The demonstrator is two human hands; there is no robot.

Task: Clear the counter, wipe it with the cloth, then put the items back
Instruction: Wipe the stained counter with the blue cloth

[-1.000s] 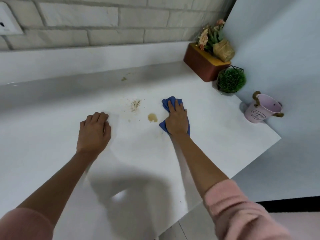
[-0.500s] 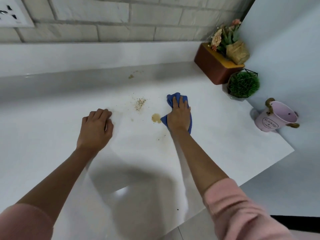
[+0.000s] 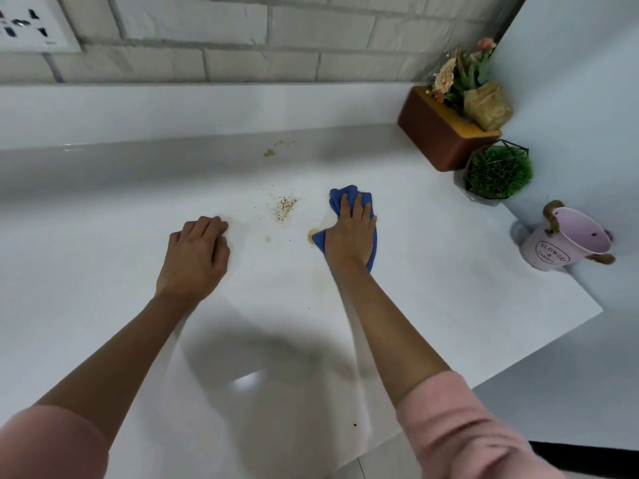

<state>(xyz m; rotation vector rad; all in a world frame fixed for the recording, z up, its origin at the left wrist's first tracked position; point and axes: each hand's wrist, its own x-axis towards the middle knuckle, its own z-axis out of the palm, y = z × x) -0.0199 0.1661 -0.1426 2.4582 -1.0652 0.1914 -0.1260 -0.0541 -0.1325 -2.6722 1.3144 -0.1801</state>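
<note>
My right hand (image 3: 351, 233) presses flat on a blue cloth (image 3: 337, 198) on the white counter (image 3: 432, 288), with the cloth's left corner over a brown stain (image 3: 312, 234). A patch of crumbs (image 3: 285, 207) lies just left of the cloth. A smaller brown spot (image 3: 269, 152) sits near the back edge. My left hand (image 3: 195, 257) rests on the counter farther left, fingers curled, holding nothing.
At the right end stand a brown wooden planter with flowers (image 3: 446, 133), a small green plant in a wire pot (image 3: 496, 172) and a pink bucket (image 3: 563, 242). A brick wall with a socket plate (image 3: 31, 24) runs behind. The counter's front edge drops off at lower right.
My right hand has slid the cloth left onto the brown stain, now mostly covered. My left hand has stayed put. The view has shifted, so the objects sit lower and further right.
</note>
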